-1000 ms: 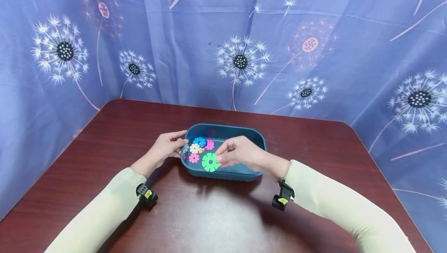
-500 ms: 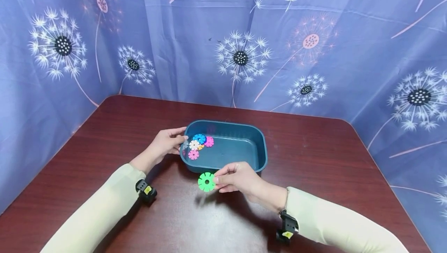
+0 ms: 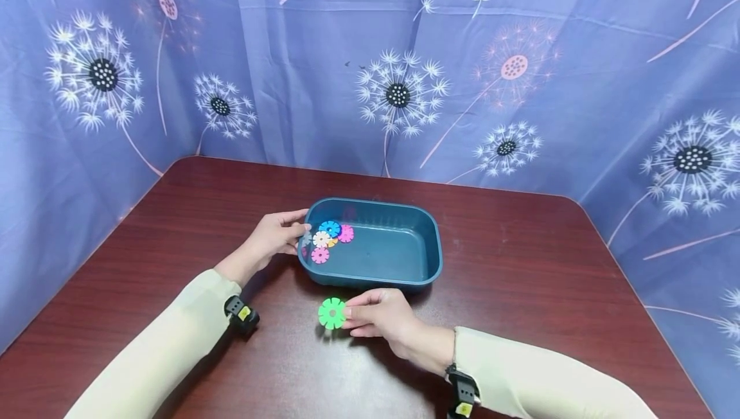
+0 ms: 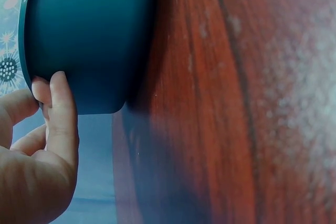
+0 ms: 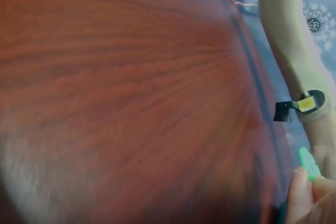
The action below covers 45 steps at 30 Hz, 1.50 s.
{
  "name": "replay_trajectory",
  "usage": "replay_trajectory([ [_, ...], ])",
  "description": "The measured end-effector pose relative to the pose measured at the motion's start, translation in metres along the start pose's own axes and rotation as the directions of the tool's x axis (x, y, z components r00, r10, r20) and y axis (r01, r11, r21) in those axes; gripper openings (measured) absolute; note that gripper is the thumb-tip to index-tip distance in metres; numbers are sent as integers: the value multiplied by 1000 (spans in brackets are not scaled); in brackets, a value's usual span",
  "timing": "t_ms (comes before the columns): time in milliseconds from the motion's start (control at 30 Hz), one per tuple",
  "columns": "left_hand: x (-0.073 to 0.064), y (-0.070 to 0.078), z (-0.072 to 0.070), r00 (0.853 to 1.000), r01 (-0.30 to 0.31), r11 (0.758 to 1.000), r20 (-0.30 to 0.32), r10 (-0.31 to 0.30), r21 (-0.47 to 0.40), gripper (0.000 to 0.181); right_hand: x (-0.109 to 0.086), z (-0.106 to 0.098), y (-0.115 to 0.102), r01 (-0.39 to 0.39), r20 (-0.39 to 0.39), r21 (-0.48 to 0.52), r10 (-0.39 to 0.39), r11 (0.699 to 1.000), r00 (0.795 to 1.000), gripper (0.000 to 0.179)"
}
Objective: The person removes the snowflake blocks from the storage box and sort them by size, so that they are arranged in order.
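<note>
My right hand [image 3: 384, 319] pinches a green notched plastic disc [image 3: 332, 313] by its right edge, just in front of a dark teal bin [image 3: 399, 281]. In the right wrist view the green disc [image 5: 309, 163] shows nearly edge-on between thumb and fingers. My left hand [image 3: 272, 239] grips the bin's left end, and the left wrist view shows its fingers on the rim of the bin [image 4: 89, 40]. Inside the bin, at the left, lie several smaller-looking discs: a blue disc [image 3: 330, 229], a white disc [image 3: 321, 240], a pink disc [image 3: 320, 255] and others partly overlapping.
The bin stands on a dark red-brown wooden table [image 3: 509, 258]. Behind and beside the table hangs a blue curtain [image 3: 324, 85] with dandelion prints. A black camera strap [image 3: 462, 393] sits on the right wrist, another black strap [image 3: 241, 313] on the left.
My right hand has carried the green disc from over the bin towards me, past its near rim, and slightly left. My left hand has stayed on the bin's end.
</note>
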<state>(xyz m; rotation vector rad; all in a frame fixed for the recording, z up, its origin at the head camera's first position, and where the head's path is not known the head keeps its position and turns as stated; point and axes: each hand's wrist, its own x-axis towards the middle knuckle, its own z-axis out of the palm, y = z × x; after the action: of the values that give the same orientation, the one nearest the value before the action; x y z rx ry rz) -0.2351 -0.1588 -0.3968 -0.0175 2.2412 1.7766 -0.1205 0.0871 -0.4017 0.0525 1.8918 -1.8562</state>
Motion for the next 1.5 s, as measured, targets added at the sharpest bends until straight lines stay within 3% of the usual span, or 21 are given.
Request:
replay_trajectory([
  [633,3,0,2,999,19,998,-33,-17,59,55,19,17,8,-110,-51,-105,105,988,993,20],
  [1133,2,2,2,1000,-14,997,-21,16,80,56,28,24,6,-83,-77,-73,78,994,994,17],
  [1500,2,2,2,1000,3,997,-16,-1,79,56,29,27,5,-89,-77,-96,82,991,994,13],
])
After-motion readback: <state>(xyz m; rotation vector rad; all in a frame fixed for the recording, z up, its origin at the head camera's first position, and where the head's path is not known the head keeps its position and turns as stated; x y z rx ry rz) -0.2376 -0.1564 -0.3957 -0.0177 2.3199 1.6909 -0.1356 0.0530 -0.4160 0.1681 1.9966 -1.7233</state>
